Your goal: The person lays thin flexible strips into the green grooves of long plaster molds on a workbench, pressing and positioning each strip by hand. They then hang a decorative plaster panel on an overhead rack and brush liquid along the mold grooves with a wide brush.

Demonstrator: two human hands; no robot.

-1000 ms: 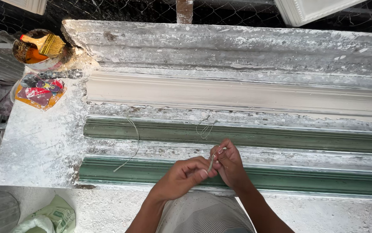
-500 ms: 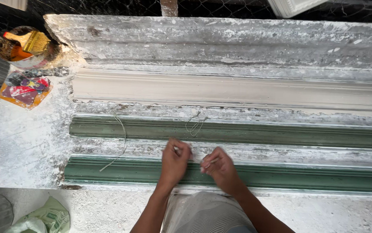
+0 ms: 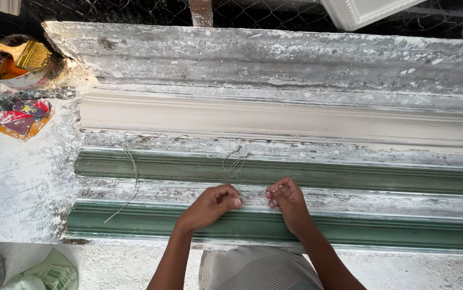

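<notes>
Both hands, left hand [image 3: 210, 205] and right hand [image 3: 287, 198], pinch-closed on a thin grey wire strand [image 3: 253, 197] at lower centre over the near green moulding channel [image 3: 135, 220]; two other wire pieces lie loose, laying seems early.

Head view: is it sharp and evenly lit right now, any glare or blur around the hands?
Head view: soft, even daylight with no hard shadows or glare; the left hand and right hand look sharp over the near green moulding; the thin wire loop reads clearly; the brush at the corner is slightly softer, and the far mesh is dark.
</notes>
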